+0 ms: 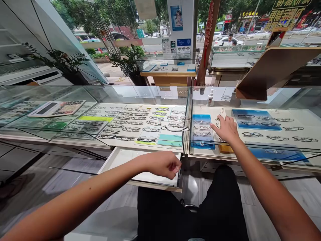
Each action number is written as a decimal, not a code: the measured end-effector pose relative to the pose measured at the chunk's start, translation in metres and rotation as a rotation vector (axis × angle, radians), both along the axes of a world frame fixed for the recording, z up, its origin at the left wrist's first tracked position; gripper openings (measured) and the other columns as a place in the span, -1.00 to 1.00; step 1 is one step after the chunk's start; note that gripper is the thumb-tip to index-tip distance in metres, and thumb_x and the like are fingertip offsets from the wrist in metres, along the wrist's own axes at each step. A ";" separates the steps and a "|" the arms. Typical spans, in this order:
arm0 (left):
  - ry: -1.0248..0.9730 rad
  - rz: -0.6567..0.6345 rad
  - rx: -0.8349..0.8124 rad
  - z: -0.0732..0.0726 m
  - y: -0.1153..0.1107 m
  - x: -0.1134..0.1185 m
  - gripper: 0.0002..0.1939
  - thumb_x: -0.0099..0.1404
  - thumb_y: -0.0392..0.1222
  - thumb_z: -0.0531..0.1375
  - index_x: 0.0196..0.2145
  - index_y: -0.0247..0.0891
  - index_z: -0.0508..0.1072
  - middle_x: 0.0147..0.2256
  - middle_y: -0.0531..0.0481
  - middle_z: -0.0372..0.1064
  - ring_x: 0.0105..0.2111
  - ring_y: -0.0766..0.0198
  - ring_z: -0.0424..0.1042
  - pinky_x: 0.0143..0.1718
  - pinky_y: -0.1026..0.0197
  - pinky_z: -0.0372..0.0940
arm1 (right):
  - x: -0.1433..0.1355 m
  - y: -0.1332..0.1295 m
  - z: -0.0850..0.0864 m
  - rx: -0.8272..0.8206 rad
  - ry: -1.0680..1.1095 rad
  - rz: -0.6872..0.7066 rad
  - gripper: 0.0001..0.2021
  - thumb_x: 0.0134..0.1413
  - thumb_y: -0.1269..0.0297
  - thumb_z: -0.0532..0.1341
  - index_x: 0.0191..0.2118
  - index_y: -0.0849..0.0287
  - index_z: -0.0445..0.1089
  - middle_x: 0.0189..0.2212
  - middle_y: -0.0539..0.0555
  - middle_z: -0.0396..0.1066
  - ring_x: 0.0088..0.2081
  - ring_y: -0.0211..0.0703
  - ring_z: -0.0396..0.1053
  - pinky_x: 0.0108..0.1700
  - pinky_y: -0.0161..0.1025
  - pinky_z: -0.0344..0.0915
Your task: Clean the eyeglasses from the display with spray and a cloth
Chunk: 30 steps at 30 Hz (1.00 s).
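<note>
My left hand (167,164) is closed, its fingers curled in, above a pulled-out white drawer (120,156). Whatever it may hold is hidden in the curled fingers. On the right-hand glass counter, my right hand (227,129) has its fingertips on a crumpled whitish cloth (222,113), part of which shows between thumb and forefinger. A small white spray bottle (210,97) stands upright just beyond that hand. A dark-rimmed pair of eyeglasses (175,128) shows near the counter's front edge, between my hands.
Rows of eyeglass frames (131,118) lie inside the glass showcases. Blue display sheets (202,132) sit under some of them. A magazine (57,108) rests on the left counter. A brown wooden panel (278,68) stands at the right. My legs (220,201) are under the counter.
</note>
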<state>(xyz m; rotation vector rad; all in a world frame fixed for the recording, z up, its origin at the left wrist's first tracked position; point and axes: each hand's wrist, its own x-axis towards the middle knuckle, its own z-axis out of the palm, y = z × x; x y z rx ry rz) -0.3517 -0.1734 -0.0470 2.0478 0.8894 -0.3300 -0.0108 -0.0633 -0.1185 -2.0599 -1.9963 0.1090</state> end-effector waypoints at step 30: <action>0.234 0.300 0.949 -0.214 0.256 -0.036 -0.49 0.44 -0.25 0.17 0.30 -0.26 0.52 0.57 -0.20 0.06 0.59 -0.23 -0.04 0.52 -0.28 -0.01 | -0.004 -0.004 0.000 0.007 -0.039 -0.018 -0.24 0.45 -0.22 0.07 0.50 0.23 0.26 0.37 0.47 0.32 0.45 0.42 0.15 0.41 0.29 0.17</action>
